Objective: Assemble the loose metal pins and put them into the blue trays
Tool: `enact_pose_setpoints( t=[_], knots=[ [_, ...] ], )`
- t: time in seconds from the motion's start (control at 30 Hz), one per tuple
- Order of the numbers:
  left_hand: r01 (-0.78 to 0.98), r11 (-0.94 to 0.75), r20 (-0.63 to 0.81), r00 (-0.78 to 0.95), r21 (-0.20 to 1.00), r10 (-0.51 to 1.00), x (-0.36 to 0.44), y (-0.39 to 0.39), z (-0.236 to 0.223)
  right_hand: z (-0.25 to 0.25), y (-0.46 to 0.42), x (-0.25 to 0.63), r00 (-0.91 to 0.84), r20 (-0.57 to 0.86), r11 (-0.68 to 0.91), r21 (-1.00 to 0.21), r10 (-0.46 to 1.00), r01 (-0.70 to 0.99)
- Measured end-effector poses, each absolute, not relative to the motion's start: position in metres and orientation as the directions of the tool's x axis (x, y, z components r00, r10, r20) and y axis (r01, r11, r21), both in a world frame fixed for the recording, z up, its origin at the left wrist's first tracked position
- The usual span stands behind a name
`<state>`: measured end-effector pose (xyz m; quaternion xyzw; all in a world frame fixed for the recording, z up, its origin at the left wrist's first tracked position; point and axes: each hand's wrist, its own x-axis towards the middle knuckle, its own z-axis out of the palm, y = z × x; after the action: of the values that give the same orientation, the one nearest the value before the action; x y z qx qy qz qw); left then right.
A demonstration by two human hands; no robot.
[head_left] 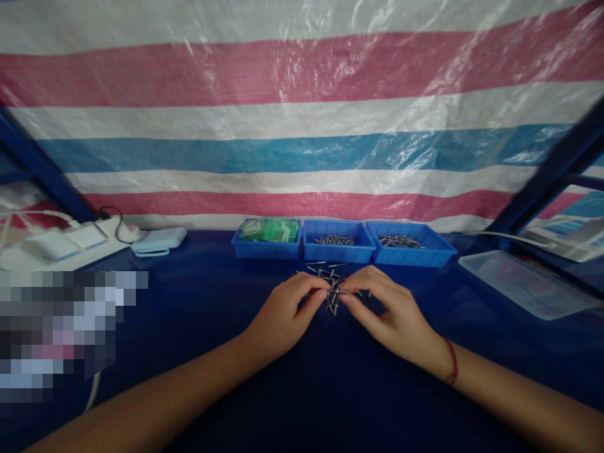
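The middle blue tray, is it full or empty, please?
Neither: the middle blue tray is partly filled. Small metal pieces lie inside, and bare inner wall shows above them.

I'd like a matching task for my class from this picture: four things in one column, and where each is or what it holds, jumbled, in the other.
Things
1. Left-hand blue tray
2. Red bracelet
3. Loose pile of metal pins
4. Translucent plastic container

Places or states
A. On the table, by the fingertips of the left hand and right hand
B. Toward the right end of the table
C. Around the right wrist
D. Holds green items

Pairs: 1-D, 2-C, 3-A, 4-B
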<state>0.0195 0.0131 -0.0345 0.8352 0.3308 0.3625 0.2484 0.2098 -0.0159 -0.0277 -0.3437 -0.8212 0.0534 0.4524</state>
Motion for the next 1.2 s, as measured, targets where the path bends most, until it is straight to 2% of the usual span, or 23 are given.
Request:
enact_pose_setpoints(
  t=[0.1,0.2,0.27,0.33,0.43,0.53,0.6,0.73,0.8,1.0,1.2],
  knots=[
    [0.375,-0.665,0.418,0.554,0.646,0.720,0.020,0.012,-0.034,-0.026,-0.016,0.211,-0.396,0.707,0.776,-0.349,0.586,0.525],
    [0.389,-0.672,0.429,0.547,0.631,0.719,0.020,0.012,-0.034,-0.023,-0.010,0.219,-0.478,0.703,0.802,-0.226,0.527,0.553],
    [0.412,-0.662,0.453,0.500,0.626,0.739,0.020,0.012,-0.035,-0.021,0.000,0.232,-0.439,0.736,0.765,-0.164,0.515,0.623],
    [0.432,-0.653,0.470,0.461,0.622,0.753,0.019,0.012,-0.036,-0.019,0.014,0.251,-0.273,0.808,0.650,-0.170,0.522,0.741],
    [0.440,-0.669,0.483,0.468,0.599,0.740,0.019,0.012,-0.038,-0.021,0.037,0.284,0.025,0.828,0.360,-0.270,0.561,0.893],
    [0.471,-0.691,0.491,0.488,0.548,0.722,0.018,0.012,-0.038,-0.028,0.051,0.307,0.084,0.771,0.137,-0.217,0.631,0.966],
    [0.553,-0.684,0.476,0.493,0.475,0.728,0.017,0.012,-0.037,-0.032,0.054,0.312,0.085,0.772,0.087,-0.179,0.630,0.980],
    [0.723,-0.653,0.405,0.540,0.225,0.738,0.014,0.014,-0.030,-0.036,0.047,0.296,0.010,0.784,0.203,-0.173,0.621,0.964],
    [0.743,-0.650,0.373,0.564,0.162,0.737,0.013,0.013,-0.027,-0.035,0.040,0.282,-0.077,0.775,0.305,-0.153,0.627,0.940],
    [0.745,-0.655,0.321,0.595,0.124,0.737,0.015,0.011,-0.030,-0.033,0.021,0.249,-0.371,0.723,0.600,-0.074,0.582,0.797],
    [0.779,-0.612,0.337,0.544,0.138,0.768,0.015,0.015,-0.038,-0.030,0.010,0.236,-0.450,0.687,0.677,-0.083,0.570,0.731]
  ],
)
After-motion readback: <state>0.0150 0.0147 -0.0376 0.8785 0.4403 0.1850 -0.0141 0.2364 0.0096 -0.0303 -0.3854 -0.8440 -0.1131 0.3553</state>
